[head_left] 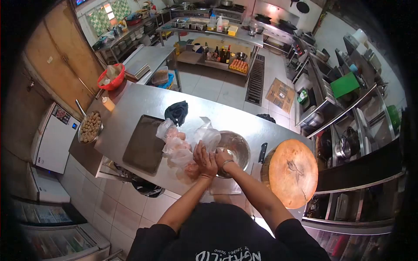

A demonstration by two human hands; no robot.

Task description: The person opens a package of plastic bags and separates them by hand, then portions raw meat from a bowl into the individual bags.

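My left hand (pixel 204 159) lies against a clear plastic bag (pixel 209 135), its fingers stretched out. Close beside it, my right hand (pixel 224 157) has its fingers curled at the bag's lower edge, over the left side of a metal mixing bowl (pixel 236 147). What the right fingertips touch is partly hidden. Left of my hands, clear bags of pinkish raw meat (pixel 176 144) lie on the steel table (pixel 261 128). Behind them sits a crumpled black plastic bag (pixel 176 113).
A dark baking tray (pixel 143 145) lies to the left. Right of the bowl are a black-handled knife (pixel 263 152) and a thick round chopping board (pixel 294 174). At far left are a pan of brown chunks (pixel 90 127), a squeeze bottle (pixel 108 103) and a red basket (pixel 112 77).
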